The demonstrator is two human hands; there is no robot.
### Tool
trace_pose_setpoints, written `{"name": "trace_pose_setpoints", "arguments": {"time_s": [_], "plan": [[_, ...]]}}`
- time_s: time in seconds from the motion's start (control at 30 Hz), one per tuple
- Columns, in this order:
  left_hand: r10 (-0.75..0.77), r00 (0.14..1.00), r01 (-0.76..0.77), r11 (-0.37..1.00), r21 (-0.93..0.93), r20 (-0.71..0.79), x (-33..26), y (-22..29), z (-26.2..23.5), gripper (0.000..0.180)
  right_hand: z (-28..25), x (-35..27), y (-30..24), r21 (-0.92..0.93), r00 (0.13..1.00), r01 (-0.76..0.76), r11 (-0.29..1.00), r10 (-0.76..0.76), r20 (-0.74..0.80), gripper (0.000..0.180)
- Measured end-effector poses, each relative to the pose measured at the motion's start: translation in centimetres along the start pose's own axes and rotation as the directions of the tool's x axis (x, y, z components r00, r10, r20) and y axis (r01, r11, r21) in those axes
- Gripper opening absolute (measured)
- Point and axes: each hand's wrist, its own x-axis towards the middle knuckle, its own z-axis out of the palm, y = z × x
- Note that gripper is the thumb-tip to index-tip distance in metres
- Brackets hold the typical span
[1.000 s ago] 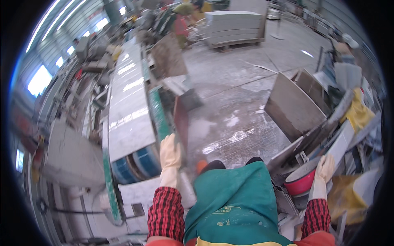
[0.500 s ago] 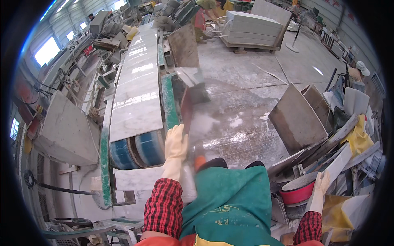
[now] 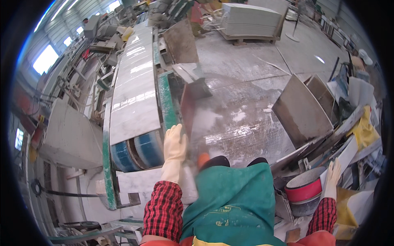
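My left hand (image 3: 175, 144), in a cream glove, grips the near edge of a thin slab (image 3: 187, 107) that stands on its edge beside the conveyor's green frame (image 3: 166, 99). The slab's rim looks dark red-brown and its face is blurred. My right hand (image 3: 333, 175), also gloved, hangs with its fingers apart next to a red and white bucket (image 3: 304, 190) and holds nothing. It is close to the leaning white slabs (image 3: 347, 152); I cannot tell if it touches them. A green apron (image 3: 234, 201) covers my front.
A long conveyor (image 3: 134, 95) carries pale glossy tiles away on my left, with blue rollers (image 3: 135, 150) at its near end. Grey slabs (image 3: 300, 110) lean at the right. A stacked pallet of slabs (image 3: 251, 19) stands far back. The concrete floor (image 3: 246, 123) is wet.
My left hand has stayed on the slab's edge. My right hand dipped beside the bucket and came back up a little. The view has swung so more of the conveyor shows.
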Motion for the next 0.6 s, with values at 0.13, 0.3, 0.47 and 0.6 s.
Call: {"name": "trace_pose_setpoints", "arguments": {"time_s": [0.13, 0.3, 0.47, 0.6], "plan": [[-0.009, 0.999, 0.008, 1.000, 0.024, 0.038, 0.0, 0.2, -0.1, 0.041, -0.5, 1.1, -0.7, -0.026, 0.999, -0.043, 0.999, 0.043, -0.011, 0.057], [-0.010, 0.995, 0.008, 1.000, 0.023, 0.097, 0.9, 1.8, -0.2, 0.040, 0.7, 3.5, 1.4, -0.099, 0.985, -0.173, 0.980, 0.174, 0.001, 0.061], [-0.029, 0.992, 0.023, 0.998, 0.050, 0.122, 0.7, 1.1, 0.7, 0.039, 2.5, 6.2, 4.4, -0.079, 0.976, -0.215, 0.973, 0.216, 0.007, 0.063], [-0.088, 0.986, 0.077, 0.993, 0.084, 0.140, 0.5, 1.2, 0.5, 0.037, 2.2, 7.6, 3.7, -0.110, 0.955, -0.284, 0.953, 0.291, 0.058, 0.062]]}}
